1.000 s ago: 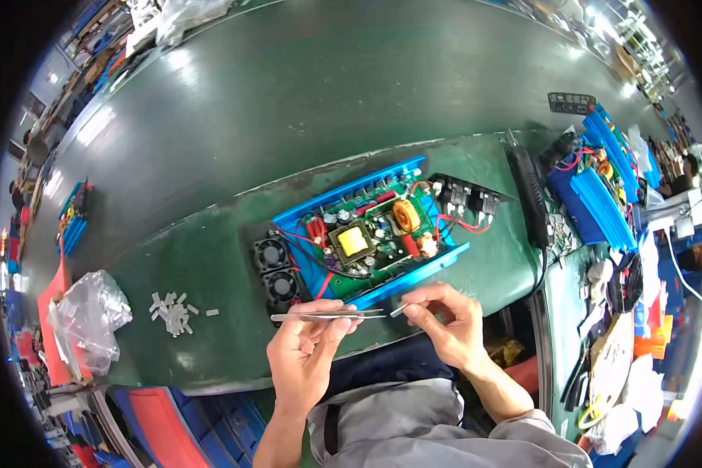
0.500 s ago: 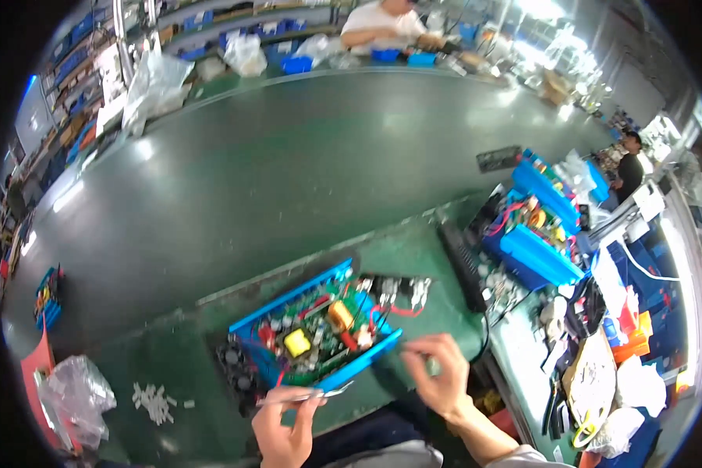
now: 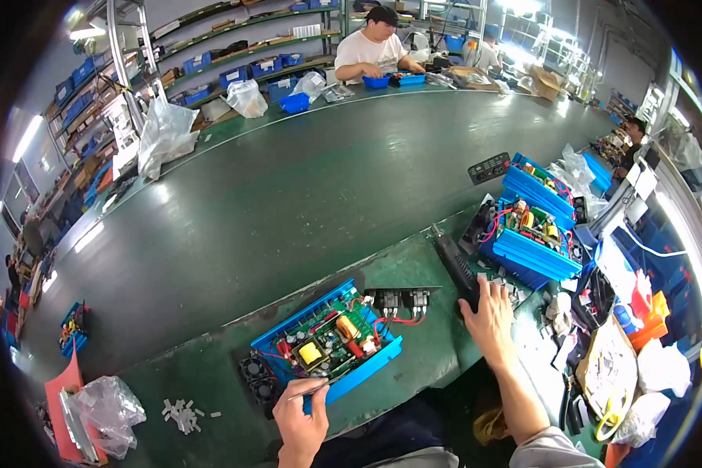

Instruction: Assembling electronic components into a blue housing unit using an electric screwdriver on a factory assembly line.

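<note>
My left hand pinches a pair of thin metal tweezers over the near wall of an open blue metal housing. Inside it lies a green circuit board with a yellow transformer, a copper-coloured coil and red wires. Two black fans are at its left end. At its right end a black end plate with sockets hangs on red wires. My right hand has its fingers apart at the near end of a black electric screwdriver; whether it touches the tool I cannot tell.
Two more open blue housings are stacked at the right, beside small pale pieces. More white pieces and a clear plastic bag lie at the left. Another housing sits farther left. A person works across the table.
My right hand has moved right and away from the blue housing to the screwdriver. My left hand still holds the tweezers near the housing's front wall. The view has tilted up.
</note>
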Demonstrator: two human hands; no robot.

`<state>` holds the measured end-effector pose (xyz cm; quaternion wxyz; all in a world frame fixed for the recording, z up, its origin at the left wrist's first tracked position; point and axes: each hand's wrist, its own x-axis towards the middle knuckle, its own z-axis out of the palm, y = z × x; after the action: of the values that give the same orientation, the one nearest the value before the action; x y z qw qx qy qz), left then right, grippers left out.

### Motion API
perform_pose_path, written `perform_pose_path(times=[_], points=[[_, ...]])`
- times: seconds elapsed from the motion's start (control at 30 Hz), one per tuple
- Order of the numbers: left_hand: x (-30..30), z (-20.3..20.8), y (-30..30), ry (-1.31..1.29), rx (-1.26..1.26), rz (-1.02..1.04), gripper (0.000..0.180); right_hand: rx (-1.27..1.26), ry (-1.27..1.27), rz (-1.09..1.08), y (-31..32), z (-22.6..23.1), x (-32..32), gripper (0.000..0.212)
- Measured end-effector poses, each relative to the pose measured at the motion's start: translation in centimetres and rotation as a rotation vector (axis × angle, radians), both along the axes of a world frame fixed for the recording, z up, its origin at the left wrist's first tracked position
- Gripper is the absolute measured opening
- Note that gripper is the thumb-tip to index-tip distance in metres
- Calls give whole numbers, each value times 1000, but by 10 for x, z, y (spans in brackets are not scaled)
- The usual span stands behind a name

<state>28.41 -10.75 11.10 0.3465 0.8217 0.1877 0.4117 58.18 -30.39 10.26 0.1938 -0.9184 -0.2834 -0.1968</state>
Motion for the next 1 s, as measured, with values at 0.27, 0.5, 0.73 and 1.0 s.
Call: perform_pose_path(times=[0.27,0.5,0.73,1.0], points=[[11,9,6,105,63,-2,8,-28,243,-80,-7,18,17,60],[16,6,5,161,153,21,10,302,822,-83,-79,0,-122,48],[16,2,1,308,153,99,14,583,1808,163,-104,-38,-201,42],[15,-1,-9,300,112,154,16,389,1462,536,-70,-36,-208,53]])
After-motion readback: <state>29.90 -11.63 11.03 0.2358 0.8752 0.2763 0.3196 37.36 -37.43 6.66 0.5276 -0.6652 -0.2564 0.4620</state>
